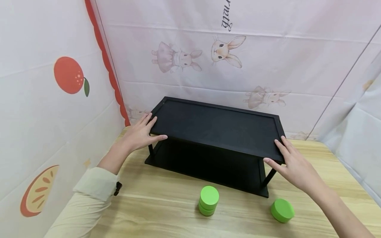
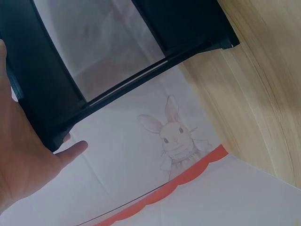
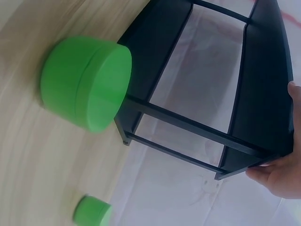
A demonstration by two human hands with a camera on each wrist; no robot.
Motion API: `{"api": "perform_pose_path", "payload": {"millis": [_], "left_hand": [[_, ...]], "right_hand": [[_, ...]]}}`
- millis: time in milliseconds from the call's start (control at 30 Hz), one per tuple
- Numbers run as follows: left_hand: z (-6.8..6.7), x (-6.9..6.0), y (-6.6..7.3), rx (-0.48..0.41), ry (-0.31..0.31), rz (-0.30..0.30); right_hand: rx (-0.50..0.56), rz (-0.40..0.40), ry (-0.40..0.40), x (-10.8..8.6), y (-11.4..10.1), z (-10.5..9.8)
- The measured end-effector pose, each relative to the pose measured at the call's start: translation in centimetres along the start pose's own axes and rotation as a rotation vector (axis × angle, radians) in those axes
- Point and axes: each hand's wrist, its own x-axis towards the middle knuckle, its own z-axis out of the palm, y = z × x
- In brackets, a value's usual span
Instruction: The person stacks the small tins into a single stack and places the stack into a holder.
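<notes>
My left hand rested open on the left end of a black two-tier shelf, and my right hand rested open at its front right corner, fingers extended over the top board. The shelf stood upright on the wood-grain surface, in front of a rabbit-printed cloth. Before it stood a seamed green cylinder; a shorter green cylinder sat farther right, near my right forearm.
</notes>
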Motion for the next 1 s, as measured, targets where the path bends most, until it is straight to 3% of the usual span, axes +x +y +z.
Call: {"api": "perform_pose_path", "payload": {"millis": [1000], "left_hand": [[0.4, -0.7, 1.2, -0.006, 0.034, -0.043]], "right_hand": [[0.018, -0.043, -0.010, 1.1, 1.5, -0.6]]}}
